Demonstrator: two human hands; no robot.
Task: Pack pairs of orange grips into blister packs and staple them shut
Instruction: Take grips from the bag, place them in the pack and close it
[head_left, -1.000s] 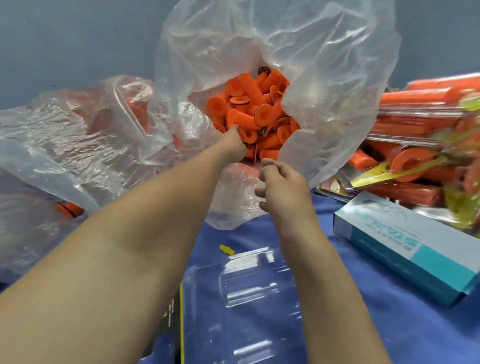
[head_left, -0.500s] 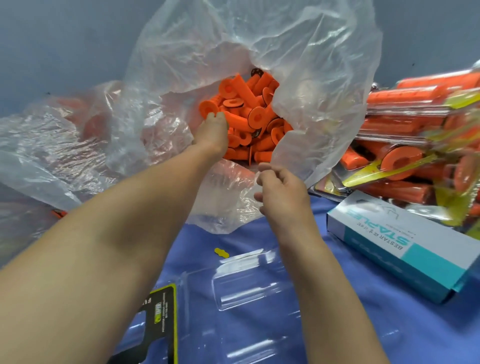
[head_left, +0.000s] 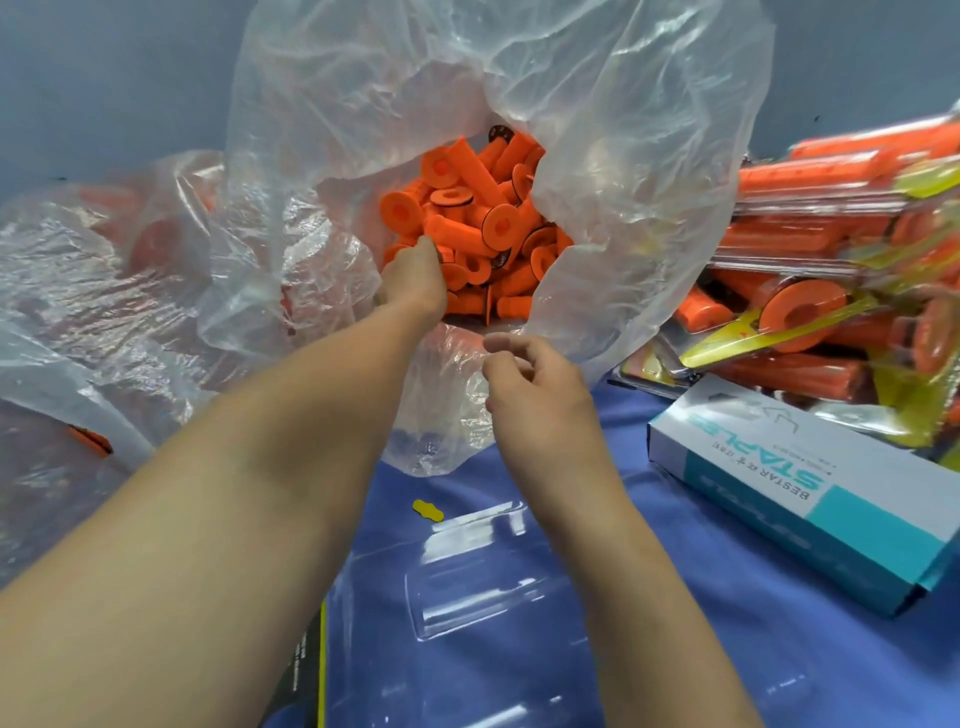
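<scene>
A heap of orange grips (head_left: 483, 223) lies inside a large clear plastic bag (head_left: 597, 156) that stands open toward me. My left hand (head_left: 415, 283) reaches into the bag's mouth, and its fingers curl down into the heap around one orange grip (head_left: 441, 228). My right hand (head_left: 535, 384) is at the bag's lower lip with curled fingers, index and thumb pinching the plastic there. An empty clear blister pack (head_left: 483, 587) lies open on the blue table (head_left: 727, 649) below my arms, with a black and yellow card (head_left: 311, 654) at its left edge.
A white and teal box of staples (head_left: 810, 499) lies at the right. Behind it is a pile of filled blister packs (head_left: 831, 270) with orange grips. Another crumpled plastic bag (head_left: 104, 291) covers the left. A small yellow scrap (head_left: 428, 510) lies on the cloth.
My left hand has drawn back slightly toward the front of the heap. My right hand's fingers have loosened a little at the bag's lip. The view has shifted left.
</scene>
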